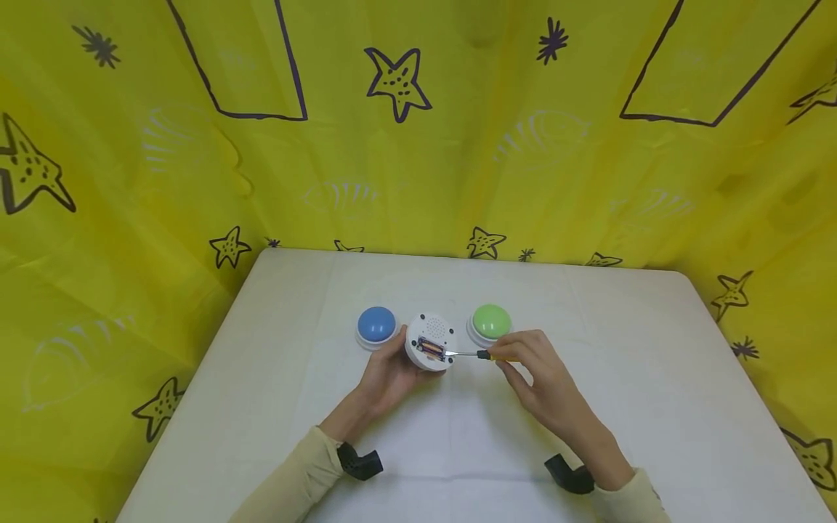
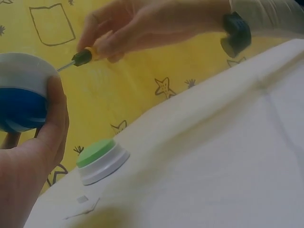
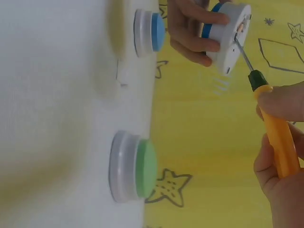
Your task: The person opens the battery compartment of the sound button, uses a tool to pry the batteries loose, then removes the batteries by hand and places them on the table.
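Note:
My left hand (image 1: 392,374) grips a white round push button with a blue dome (image 1: 437,327), turned so its underside faces up. Its battery compartment (image 1: 431,349) lies uncovered, with batteries inside. Between the thumb and fingers of my right hand (image 1: 539,370) is a screwdriver (image 3: 280,140) with a yellow handle and a dark green collar. The metal shaft (image 3: 244,56) reaches to the compartment, its tip right at the end of the batteries. In the left wrist view the blue dome (image 2: 21,108) points down, and the tip is hidden behind the button's edge.
A second blue button (image 1: 376,325) stands on the white table (image 1: 314,305) left of the held one. A green button (image 1: 492,322) stands to the right, just beyond my right hand. Small pale pieces (image 2: 83,199) lie on the cloth. Yellow patterned curtain (image 1: 445,160) surrounds the table's back and sides.

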`<state>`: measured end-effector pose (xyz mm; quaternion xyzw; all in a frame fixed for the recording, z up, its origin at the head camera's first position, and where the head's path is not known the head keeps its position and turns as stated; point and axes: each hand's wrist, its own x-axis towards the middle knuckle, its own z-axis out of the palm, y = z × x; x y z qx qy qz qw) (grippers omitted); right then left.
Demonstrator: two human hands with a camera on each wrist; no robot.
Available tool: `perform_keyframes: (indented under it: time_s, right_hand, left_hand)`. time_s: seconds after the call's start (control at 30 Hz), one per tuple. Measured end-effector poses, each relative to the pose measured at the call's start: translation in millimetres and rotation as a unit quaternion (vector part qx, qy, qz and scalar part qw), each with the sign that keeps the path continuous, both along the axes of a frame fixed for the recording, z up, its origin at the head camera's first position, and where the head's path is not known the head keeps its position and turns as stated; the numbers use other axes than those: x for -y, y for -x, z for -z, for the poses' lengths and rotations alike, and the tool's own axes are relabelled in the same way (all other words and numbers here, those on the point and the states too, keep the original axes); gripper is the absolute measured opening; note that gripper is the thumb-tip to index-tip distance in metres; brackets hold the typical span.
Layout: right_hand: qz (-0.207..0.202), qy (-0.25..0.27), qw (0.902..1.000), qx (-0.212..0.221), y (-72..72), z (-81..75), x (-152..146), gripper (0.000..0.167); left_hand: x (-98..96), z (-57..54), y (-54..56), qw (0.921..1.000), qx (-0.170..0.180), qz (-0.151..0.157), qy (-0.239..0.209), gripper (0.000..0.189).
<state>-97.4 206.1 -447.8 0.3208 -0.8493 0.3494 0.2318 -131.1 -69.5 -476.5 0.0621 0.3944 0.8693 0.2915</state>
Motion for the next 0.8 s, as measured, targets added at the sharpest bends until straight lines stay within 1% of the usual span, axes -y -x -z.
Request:
perform_keyframes:
  time_s: [0.03, 0.13, 0.2, 0.27, 0.33, 0.4, 0.5, 0.57, 0.63, 0.8]
  right_hand:
    - [0.003, 0.007, 1.0000, 0.004, -0.5, 0.1, 1, 0.012]
    - [0.013, 0.046, 0.9988, 0.015, -1.8, 4.8, 6, 0.042]
    - [0.022, 0.073, 0.9968, 0.024, -2.7, 10.9, 10, 0.046]
    - [0.026, 0.101, 0.9939, 0.038, -3.9, 17.6, 13, 0.045]
    - [0.025, 0.128, 0.9896, 0.061, -5.4, 24.1, 15, 0.042]
    - [0.022, 0.154, 0.9840, 0.087, -7.5, 29.2, 18, 0.039]
    - [0.010, 0.196, 0.9743, 0.111, -9.2, 35.3, 21, 0.038]
    - [-0.001, 0.220, 0.9689, 0.113, -9.4, 38.8, 22, 0.039]
    - [-0.010, 0.236, 0.9657, 0.109, -9.2, 42.0, 24, 0.040]
    - [-0.021, 0.248, 0.9641, 0.093, -8.2, 48.1, 24, 0.040]
  left_hand:
    - [-0.4, -0.3, -0.3, 1.0000, 0.001, -0.002, -0.004, 0.058]
    - [-1.0, -1.6, -1.6, 0.9997, 0.006, -0.007, -0.024, 0.056]
    - [-1.3, -2.8, -2.7, 0.9994, 0.007, -0.009, -0.033, 0.055]
    - [-1.6, -4.2, -3.7, 0.9992, 0.007, -0.011, -0.038, 0.054]
    - [-1.8, -5.2, -4.5, 0.9990, 0.007, -0.011, -0.043, 0.054]
    - [-1.9, -5.9, -5.0, 0.9988, 0.007, -0.011, -0.046, 0.054]
    - [-2.1, -7.0, -5.5, 0.9985, 0.012, -0.011, -0.052, 0.055]
    - [-2.3, -7.5, -5.7, 0.9983, 0.016, -0.011, -0.055, 0.055]
    - [-2.5, -7.8, -5.8, 0.9982, 0.019, -0.010, -0.056, 0.055]
    - [-2.7, -5.7, -5.3, 0.9979, 0.025, -0.004, -0.061, 0.055]
